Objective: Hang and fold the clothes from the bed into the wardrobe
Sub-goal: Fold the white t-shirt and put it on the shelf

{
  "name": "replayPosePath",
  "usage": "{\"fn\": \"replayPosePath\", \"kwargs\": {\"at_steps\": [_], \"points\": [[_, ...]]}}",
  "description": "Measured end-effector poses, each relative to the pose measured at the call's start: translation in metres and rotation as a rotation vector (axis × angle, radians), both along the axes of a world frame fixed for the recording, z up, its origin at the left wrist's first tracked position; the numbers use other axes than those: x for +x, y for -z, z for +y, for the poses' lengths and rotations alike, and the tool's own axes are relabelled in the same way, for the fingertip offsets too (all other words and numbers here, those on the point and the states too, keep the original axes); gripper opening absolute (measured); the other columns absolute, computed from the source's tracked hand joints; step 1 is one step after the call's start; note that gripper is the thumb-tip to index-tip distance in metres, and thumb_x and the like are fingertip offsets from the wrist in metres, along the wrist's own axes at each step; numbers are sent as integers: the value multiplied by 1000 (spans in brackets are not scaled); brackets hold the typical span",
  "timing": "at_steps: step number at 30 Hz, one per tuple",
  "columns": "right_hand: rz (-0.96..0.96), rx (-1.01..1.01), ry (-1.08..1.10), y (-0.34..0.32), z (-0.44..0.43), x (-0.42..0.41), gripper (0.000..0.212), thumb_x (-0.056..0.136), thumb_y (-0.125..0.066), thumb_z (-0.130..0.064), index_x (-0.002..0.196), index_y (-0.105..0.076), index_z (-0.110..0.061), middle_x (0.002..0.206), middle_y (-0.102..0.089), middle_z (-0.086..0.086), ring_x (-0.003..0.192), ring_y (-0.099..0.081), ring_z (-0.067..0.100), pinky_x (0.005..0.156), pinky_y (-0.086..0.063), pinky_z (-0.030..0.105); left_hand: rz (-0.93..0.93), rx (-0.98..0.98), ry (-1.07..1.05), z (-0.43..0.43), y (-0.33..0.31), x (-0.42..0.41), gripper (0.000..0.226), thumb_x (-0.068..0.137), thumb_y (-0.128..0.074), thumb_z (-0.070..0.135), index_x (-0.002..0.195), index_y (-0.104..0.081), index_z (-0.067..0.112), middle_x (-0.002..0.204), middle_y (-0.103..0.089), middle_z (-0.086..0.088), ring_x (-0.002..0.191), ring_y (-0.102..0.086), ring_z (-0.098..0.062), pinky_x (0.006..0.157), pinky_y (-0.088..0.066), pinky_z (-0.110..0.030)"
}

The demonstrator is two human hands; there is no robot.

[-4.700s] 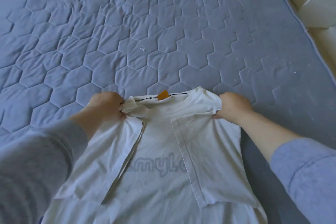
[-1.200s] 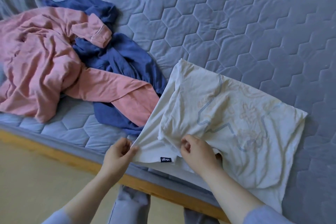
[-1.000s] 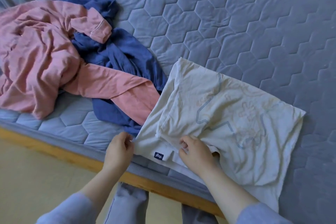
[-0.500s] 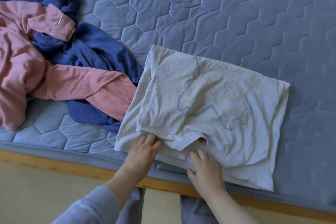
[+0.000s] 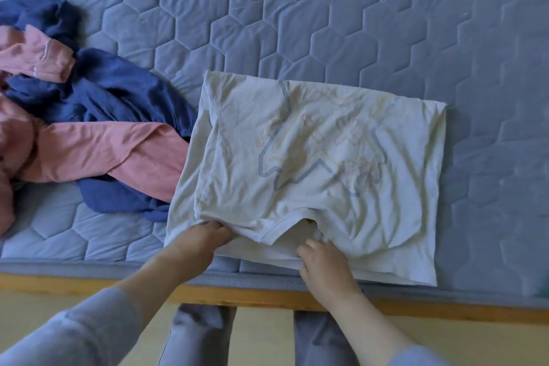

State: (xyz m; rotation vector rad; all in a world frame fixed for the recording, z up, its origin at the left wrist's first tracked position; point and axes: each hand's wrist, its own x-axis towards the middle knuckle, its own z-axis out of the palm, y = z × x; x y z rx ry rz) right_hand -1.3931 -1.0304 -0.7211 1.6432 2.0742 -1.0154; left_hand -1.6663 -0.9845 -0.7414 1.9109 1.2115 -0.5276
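A white T-shirt (image 5: pixel 320 157) with a faded blue-outlined print lies folded into a rectangle on the grey quilted mattress (image 5: pixel 326 24), close to the near edge. My left hand (image 5: pixel 199 242) holds its near left corner, fingertips tucked under the top layer. My right hand (image 5: pixel 325 264) grips the near edge just right of the neckline, fingers curled into the fabric. Left of the shirt, a pink garment (image 5: pixel 98 151) and a dark blue garment (image 5: pixel 98 98) lie tangled in a heap; the shirt's left edge overlaps them.
The bed's wooden frame rail (image 5: pixel 267 297) runs along the near side, with yellowish floor (image 5: pixel 38 309) below. My legs in grey trousers (image 5: pixel 202 333) stand against the rail. Bare mattress stretches behind and to the right of the shirt.
Since the earliest frame the shirt has been folded into a rectangle and the view has swung to the bed's edge. In the last half second both hands moved onto its near edge and closed.
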Motion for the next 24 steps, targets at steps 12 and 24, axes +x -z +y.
{"fn": "replayPosePath", "kwargs": {"at_steps": [12, 24], "points": [[-108, 167, 539, -32, -29, 88, 10, 89, -59, -19, 78, -60, -19, 76, -58, -7, 66, -55, 13, 52, -43, 29, -171, 84, 133, 1, -27, 104, 23, 91, -53, 39, 104, -57, 21, 85, -55, 9, 79, -55, -16, 66, -31, -23], [-323, 76, 892, -15, -41, 193, 29, 93, -60, -37, 113, -57, -17, 103, -60, 1, 94, -59, 21, 68, -43, 30, -184, 94, 241, 3, -19, 240, 37, 90, -55, 33, 125, -53, 21, 120, -50, 4, 109, -51, -16, 86, -44, -31]]}}
